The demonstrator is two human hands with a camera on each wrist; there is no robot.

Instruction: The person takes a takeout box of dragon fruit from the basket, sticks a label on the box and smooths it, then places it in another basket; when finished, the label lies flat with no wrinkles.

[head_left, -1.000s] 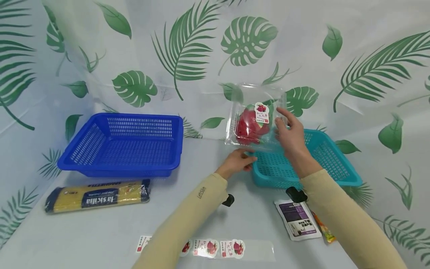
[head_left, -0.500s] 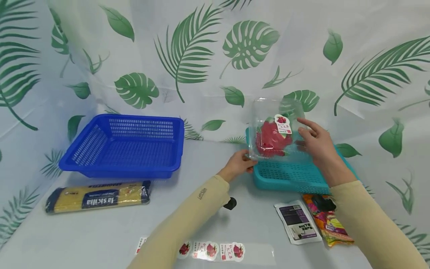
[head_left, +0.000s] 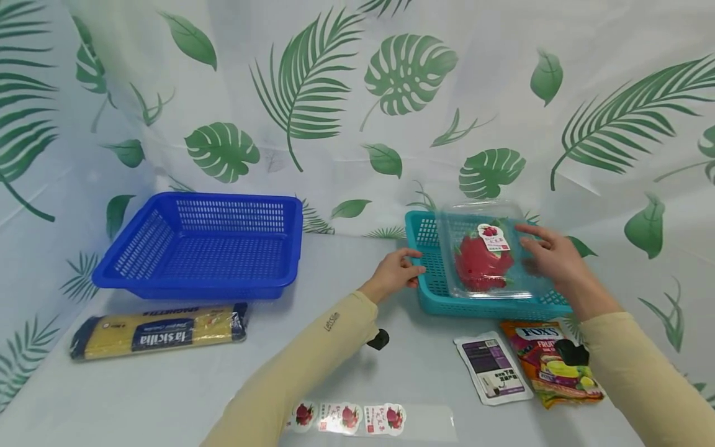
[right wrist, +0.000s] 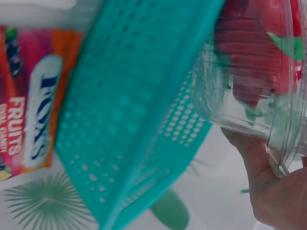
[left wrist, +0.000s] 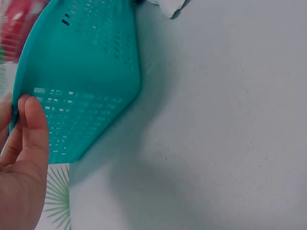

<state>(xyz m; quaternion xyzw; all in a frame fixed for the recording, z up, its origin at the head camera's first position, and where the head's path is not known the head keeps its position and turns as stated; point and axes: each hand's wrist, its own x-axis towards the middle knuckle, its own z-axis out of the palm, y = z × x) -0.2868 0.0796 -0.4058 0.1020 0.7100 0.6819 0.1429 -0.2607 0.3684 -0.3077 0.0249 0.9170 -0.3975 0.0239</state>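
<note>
In the head view, a clear plastic clamshell box (head_left: 455, 282) with a red dragon fruit (head_left: 480, 264) inside is over the teal basket (head_left: 447, 304). A white label (head_left: 494, 239) is stuck on its lid. My right hand (head_left: 553, 257) grips the box by its right side; the right wrist view shows the thumb against the clear plastic (right wrist: 235, 120), beside the basket's rim. My left hand (head_left: 393, 273) pinches the left rim of the teal basket, fingers on the outside in the left wrist view. Whether the box touches the basket floor, I cannot tell.
A blue basket (head_left: 195, 288) stands at the left, with a spaghetti pack (head_left: 162, 332) before it. A white-and-purple pouch (head_left: 494, 369) and a Fox's candy bag (head_left: 550, 363) lie in front of the teal basket. A strip of dragon fruit stickers (head_left: 341, 417) lies at the front.
My right hand has carried the clamshell box right and down, from beside and above the teal basket to over it. The left hand has stayed at the basket's rim.
</note>
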